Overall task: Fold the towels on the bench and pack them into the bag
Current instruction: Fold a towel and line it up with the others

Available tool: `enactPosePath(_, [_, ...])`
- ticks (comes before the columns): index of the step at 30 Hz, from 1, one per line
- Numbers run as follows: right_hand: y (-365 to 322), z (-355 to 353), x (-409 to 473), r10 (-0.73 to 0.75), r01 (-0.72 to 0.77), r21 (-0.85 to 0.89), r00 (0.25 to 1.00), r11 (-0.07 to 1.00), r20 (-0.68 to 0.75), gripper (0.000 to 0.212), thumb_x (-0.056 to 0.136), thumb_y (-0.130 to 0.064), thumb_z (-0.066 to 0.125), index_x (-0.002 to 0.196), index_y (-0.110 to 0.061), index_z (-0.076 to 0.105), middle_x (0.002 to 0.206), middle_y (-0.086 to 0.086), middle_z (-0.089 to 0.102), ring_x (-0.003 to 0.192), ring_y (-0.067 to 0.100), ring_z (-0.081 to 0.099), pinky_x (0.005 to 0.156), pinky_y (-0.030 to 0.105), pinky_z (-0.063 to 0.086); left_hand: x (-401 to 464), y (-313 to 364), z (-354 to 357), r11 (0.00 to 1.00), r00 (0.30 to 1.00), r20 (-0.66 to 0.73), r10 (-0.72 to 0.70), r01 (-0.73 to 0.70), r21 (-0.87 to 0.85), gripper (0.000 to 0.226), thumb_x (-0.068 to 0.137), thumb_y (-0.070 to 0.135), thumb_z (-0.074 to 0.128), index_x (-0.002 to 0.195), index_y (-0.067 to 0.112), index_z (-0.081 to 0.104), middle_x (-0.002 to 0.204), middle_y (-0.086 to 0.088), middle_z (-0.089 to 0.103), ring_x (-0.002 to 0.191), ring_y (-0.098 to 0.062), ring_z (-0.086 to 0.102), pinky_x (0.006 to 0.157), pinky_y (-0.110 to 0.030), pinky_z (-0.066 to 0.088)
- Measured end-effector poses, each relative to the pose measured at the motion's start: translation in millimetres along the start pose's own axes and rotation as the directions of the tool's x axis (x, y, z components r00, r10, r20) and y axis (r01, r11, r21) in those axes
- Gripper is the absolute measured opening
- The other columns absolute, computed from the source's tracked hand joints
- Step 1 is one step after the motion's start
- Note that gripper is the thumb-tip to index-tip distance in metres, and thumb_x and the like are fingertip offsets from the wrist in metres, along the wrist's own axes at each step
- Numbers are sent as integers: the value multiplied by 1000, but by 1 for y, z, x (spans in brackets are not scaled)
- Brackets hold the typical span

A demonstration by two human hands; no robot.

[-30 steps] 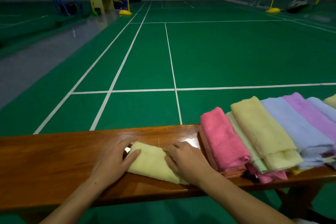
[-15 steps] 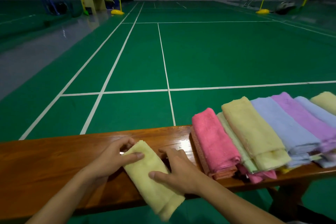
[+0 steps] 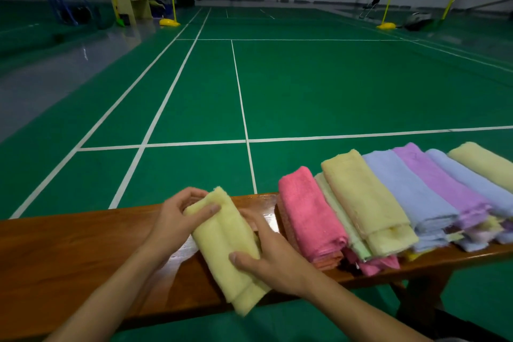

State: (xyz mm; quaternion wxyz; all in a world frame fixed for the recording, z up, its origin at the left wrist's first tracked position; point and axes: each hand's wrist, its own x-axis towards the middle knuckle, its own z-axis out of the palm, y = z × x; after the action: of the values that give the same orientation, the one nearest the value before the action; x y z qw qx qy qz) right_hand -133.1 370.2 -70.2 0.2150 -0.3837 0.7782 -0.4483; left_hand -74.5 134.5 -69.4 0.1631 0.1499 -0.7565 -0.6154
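Above the bench (image 3: 69, 244), folded yellow towel (image 3: 222, 239) between both hands, left hand (image 3: 177, 219) pinching its far end, right hand (image 3: 272, 255) gripping its near side.

Yellow towel (image 3: 222, 241) fluffy terry cloth; bench (image 3: 69, 253) glossy varnished wood; court floor (image 3: 333, 86) smooth, sheeny

Folded towel (image 3: 226, 244) on bench (image 3: 69, 253), left of towel row (image 3: 388, 203)

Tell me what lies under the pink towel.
Under the pink towel an orange towel shows at its near end, resting on the bench. Whether more lies beneath is covered.
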Motion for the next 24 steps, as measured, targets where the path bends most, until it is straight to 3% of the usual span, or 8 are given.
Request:
enactPosePath(5, [-10, -24, -27, -94, 82, -66, 977, 994, -194, 61, 103, -26, 62, 152, -48, 34, 140, -21, 53, 119, 4, 60, 101, 33, 52, 10, 25, 44, 995, 995, -96, 22, -31, -98, 27, 85, 17, 87, 108, 17, 72, 98, -6, 78, 82, -13, 74, 71, -34, 60])
enactPosePath(8, [-13, -52, -44, -85, 48, -125, 947, 991, -311, 44, 106, -18, 58, 142, -43, 56, 111, -36, 63, 91, -4, 62, 76, 14, 45, 29, 44, 76, 993, 994, -82, 69, -77, -88, 23, 86, 17, 87, 105, 17, 74, 96, -8, 75, 77, -12, 68, 70, -33, 57])
enactPosePath(12, [-10, -88, -54, -40, -64, -191, 867, 980, -497, 33, 105, -19, 56, 131, -39, 64, 111, -18, 66, 79, 1, 60, 68, 20, 44, 66, 74, 127, 984, 984, 15, 177, -176, -17, 20, 82, 21, 91, 93, 24, 74, 93, -2, 74, 77, -9, 64, 73, -26, 54])
enactPosePath(14, [-6, -95, -51, 35, -214, -279, 847, 936, -531, 33, 106, -27, 53, 136, -38, 60, 112, -9, 62, 84, 6, 60, 77, 29, 50, 83, 73, 150, 983, 982, 48, 180, -181, 16, 20, 80, 27, 90, 93, 24, 75, 92, 2, 74, 80, -9, 64, 76, -27, 54])
enactPosePath(17, [-4, -89, -44, 218, -500, -558, 841, 663, -494, 34, 108, -39, 43, 139, -30, 53, 117, 4, 46, 90, 26, 55, 77, 38, 50, 90, 43, 172, 966, 983, 173, 56, -97, 238, 50, 74, 62, 79, 106, 24, 79, 103, 9, 77, 95, -11, 70, 88, -33, 58])
enactPosePath(19, [-7, -78, -40, 252, -552, -624, 825, 553, -506, 32, 109, -39, 40, 136, -25, 52, 122, 9, 45, 96, 28, 52, 73, 38, 40, 88, 20, 173, 961, 969, 245, -18, -51, 272, 59, 80, 65, 75, 122, 23, 74, 115, 7, 75, 107, -16, 70, 97, -37, 57])
enactPosePath(21, [-11, -71, -41, 233, -578, -626, 804, 524, -548, 33, 108, -39, 38, 134, -24, 52, 123, 11, 47, 104, 30, 52, 75, 40, 40, 89, 12, 171, 981, 968, 249, -26, -23, 193, 52, 86, 55, 80, 128, 26, 70, 116, 6, 74, 105, -16, 72, 94, -34, 59])
enactPosePath(24, [-13, -60, -52, 204, -609, -575, 763, 546, -613, 38, 106, -46, 37, 135, -26, 50, 124, 11, 49, 110, 31, 51, 82, 43, 48, 92, 11, 170, 989, 962, 263, -79, 42, 141, 47, 84, 59, 79, 117, 27, 72, 110, 5, 77, 102, -15, 74, 95, -39, 60])
